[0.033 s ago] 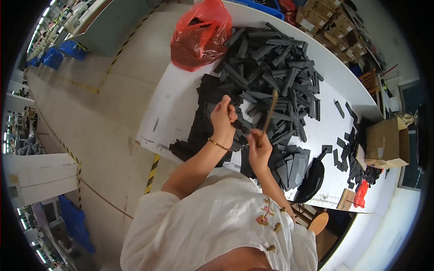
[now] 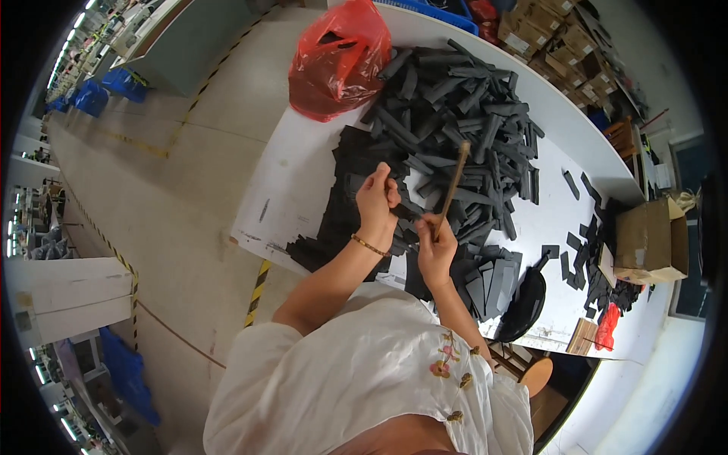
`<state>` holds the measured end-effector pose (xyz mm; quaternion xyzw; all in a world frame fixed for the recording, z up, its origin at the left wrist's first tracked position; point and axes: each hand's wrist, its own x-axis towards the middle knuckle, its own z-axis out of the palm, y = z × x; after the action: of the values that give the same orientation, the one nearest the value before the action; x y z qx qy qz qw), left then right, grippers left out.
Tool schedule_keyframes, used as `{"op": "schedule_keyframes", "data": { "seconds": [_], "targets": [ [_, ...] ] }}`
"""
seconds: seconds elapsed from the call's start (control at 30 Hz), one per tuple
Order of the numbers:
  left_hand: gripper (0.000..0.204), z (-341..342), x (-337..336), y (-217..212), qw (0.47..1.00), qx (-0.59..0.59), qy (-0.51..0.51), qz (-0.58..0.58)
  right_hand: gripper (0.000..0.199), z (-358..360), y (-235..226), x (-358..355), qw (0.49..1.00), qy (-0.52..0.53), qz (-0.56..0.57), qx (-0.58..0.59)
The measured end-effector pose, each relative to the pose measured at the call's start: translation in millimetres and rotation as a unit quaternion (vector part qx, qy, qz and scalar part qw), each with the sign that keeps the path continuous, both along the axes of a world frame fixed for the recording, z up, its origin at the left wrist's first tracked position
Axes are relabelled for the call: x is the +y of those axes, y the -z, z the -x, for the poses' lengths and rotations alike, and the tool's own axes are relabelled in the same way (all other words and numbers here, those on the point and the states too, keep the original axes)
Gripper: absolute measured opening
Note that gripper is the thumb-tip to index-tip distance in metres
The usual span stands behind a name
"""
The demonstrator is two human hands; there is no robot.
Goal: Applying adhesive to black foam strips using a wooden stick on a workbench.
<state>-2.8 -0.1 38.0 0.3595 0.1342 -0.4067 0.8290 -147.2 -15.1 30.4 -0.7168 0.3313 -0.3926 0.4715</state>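
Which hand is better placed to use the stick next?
The right hand, I'd judge: it holds the stick. The left hand sits apart from the stick; whether it holds anything is unclear.

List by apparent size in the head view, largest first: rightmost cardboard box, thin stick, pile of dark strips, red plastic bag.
1. Pile of dark strips
2. Red plastic bag
3. Rightmost cardboard box
4. Thin stick
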Motion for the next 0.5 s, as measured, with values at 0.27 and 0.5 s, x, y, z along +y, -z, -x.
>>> {"op": "schedule_keyframes", "data": {
  "seconds": [0.27,0.5],
  "targets": [
    [0.036,-32,20,-2,0.756,-0.471,0.454,0.03,0.004,-6,-22,-37,0.988,-0.101,0.11,0.044],
    [0.034,29,29,-12,0.845,-0.318,0.427,0.056,0.007,-27,-38,-60,0.995,0.088,0.036,-0.038]
  ]
}}
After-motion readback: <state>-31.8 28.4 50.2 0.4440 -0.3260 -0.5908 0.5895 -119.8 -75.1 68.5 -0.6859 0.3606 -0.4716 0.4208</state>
